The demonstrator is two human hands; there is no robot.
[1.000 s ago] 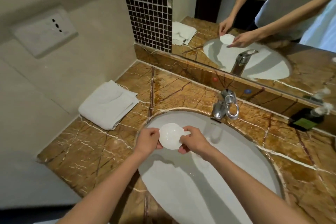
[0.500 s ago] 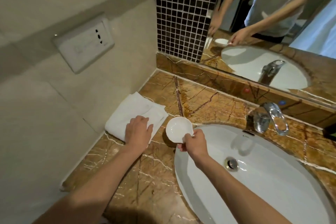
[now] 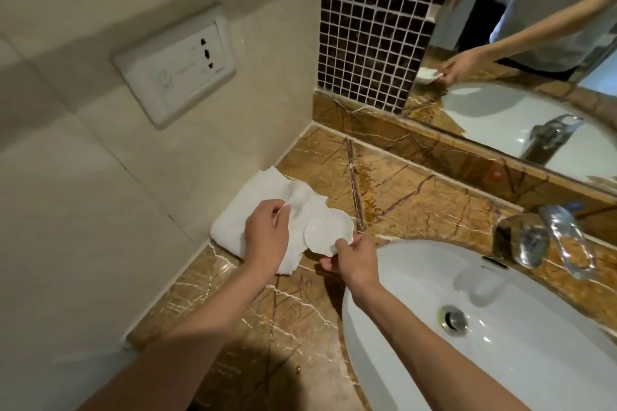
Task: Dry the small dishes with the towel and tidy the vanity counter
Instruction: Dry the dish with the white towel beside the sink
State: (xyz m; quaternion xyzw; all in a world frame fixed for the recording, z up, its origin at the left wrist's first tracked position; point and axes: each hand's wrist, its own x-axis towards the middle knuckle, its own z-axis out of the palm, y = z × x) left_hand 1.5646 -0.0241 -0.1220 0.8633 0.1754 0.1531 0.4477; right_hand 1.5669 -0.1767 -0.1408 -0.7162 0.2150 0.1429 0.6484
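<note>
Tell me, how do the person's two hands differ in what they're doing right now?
The left hand pinches up a fold of the white towel, while the right hand holds the small white dish by its edge. The left hand is over the towel near the wall; the right hand is at the rim of the sink. Both are bare, and each grips something white above the marble counter.

The small scalloped ceramic dish [image 3: 329,233] and the folded cotton towel [image 3: 263,207] are plain white. The polished marble counter [image 3: 410,190] is amber-brown with pale and dark veins, the oval porcelain sink [image 3: 410,280] white. Dark brown mosaic wall tiles [image 3: 370,23] show a white grout grid.
</note>
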